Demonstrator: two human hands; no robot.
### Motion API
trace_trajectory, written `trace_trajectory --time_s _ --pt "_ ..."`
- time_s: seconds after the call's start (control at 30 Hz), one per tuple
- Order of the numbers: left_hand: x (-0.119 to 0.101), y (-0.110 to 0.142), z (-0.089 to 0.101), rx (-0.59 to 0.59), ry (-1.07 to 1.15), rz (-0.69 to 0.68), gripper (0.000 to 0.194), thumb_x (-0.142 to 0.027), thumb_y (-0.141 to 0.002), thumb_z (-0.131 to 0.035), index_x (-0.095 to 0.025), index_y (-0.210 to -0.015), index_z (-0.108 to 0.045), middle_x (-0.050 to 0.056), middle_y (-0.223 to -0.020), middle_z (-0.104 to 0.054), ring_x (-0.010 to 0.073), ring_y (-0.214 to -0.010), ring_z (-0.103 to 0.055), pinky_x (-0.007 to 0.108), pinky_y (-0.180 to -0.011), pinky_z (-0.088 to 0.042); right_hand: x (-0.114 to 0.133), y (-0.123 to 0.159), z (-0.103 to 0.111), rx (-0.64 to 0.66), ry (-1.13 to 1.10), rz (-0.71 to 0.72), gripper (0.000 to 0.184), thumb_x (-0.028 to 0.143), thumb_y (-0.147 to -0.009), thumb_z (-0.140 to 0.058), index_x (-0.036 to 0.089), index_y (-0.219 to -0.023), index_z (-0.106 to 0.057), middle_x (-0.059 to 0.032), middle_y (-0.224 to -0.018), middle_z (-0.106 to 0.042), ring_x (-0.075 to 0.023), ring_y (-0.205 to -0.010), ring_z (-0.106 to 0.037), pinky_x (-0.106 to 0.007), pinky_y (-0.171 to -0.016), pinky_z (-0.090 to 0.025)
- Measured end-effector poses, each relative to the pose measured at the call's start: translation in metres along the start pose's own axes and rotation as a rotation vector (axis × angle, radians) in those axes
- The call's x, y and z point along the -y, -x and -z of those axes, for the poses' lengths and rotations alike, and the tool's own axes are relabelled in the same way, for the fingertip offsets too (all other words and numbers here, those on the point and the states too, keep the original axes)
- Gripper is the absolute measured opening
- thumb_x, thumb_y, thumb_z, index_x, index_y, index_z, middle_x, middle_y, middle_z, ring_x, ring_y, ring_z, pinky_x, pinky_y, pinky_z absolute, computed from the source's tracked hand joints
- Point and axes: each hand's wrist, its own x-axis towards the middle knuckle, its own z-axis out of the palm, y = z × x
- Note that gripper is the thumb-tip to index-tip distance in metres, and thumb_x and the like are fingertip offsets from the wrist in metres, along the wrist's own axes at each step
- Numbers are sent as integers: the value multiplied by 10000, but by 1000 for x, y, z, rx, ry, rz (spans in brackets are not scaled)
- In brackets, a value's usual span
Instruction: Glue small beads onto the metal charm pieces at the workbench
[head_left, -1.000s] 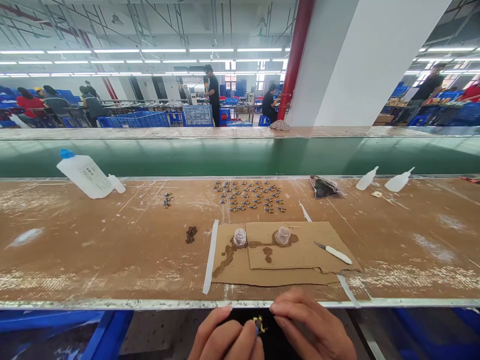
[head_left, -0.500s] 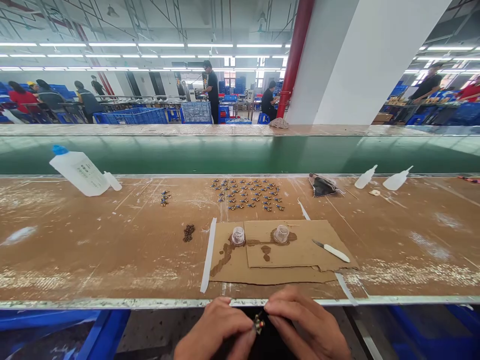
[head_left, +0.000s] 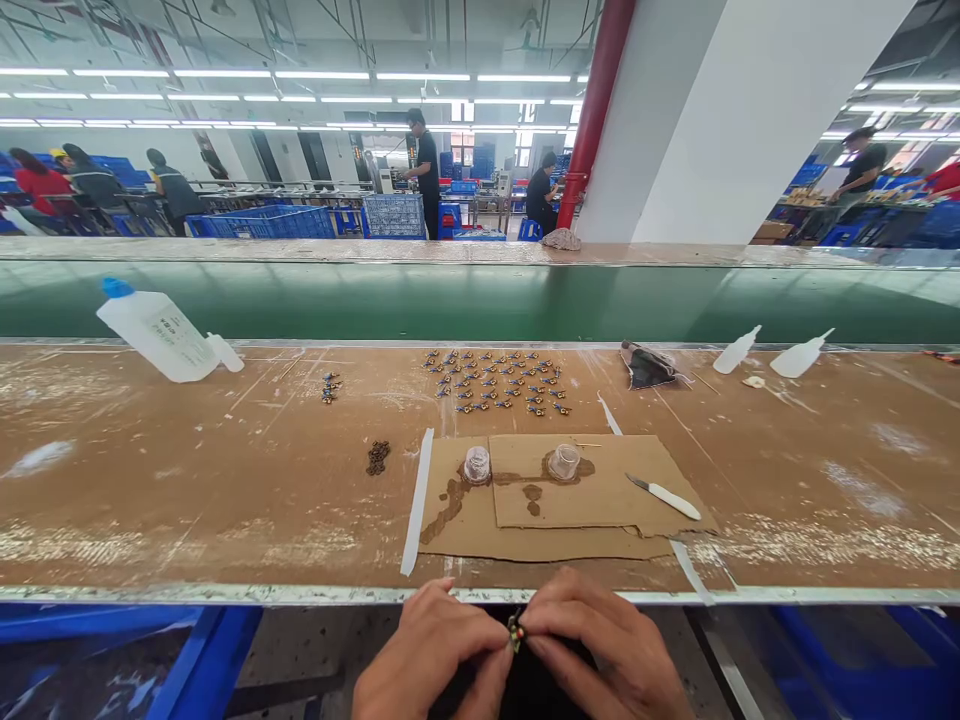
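Just in front of the table's near edge, my left hand (head_left: pixel 444 650) pinches a small painted part (head_left: pixel 517 634) between thumb and fingers. The part looks dark and yellowish with a red spot; its exact kind is too small to make out. My right hand (head_left: pixel 606 648) is closed, its fingertips against the part's right side. Whether it also holds something tiny is hidden. Beyond the hands lie cardboard sheets (head_left: pixel 585 545) with two small clear cups (head_left: pixel 477 464) and a white-handled knife (head_left: pixel 673 501). Several similar-sized small blue-and-gold pieces (head_left: pixel 491 381) are spread in rows farther back.
A pile of small brown pieces (head_left: pixel 378 457) and a few blue-gold pieces (head_left: pixel 330 388) lie to the left. A large white bottle (head_left: pixel 159 332) leans at the back left. Squeeze bottles (head_left: pixel 801 356) and a dark cloth (head_left: pixel 648 368) lie back right. Co-workers are beyond the green belt (head_left: pixel 337 305).
My right hand has moved slightly left, and its fingertips have come up to the small part in my left hand. The view has shifted slightly.
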Motion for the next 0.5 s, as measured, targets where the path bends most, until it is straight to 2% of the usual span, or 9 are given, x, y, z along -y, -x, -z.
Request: trace_trajectory --time_s 0.23,0.5 --pt "-4 -1 1 -10 -54 -80 205 -38 -709 -636 -200 -824 -582 -62 -664 -646 52 -577 -602 246 -939 -455 1 -1 1 5 24 41 171 59 -838 -522 149 -978 -560 -39 -803 -585 -84 -724 -562 -165 -639 -487" --pt "-7 -1 -2 -38 -47 -49 207 -41 -715 -634 -209 -823 -579 -64 -684 -647 49 -600 -603 234 -969 -413 6 -6 3 -18 61 72 135 73 -848 -517 148 -943 -578 -34 -764 -596 -80 -679 -563 -159 -619 -490"
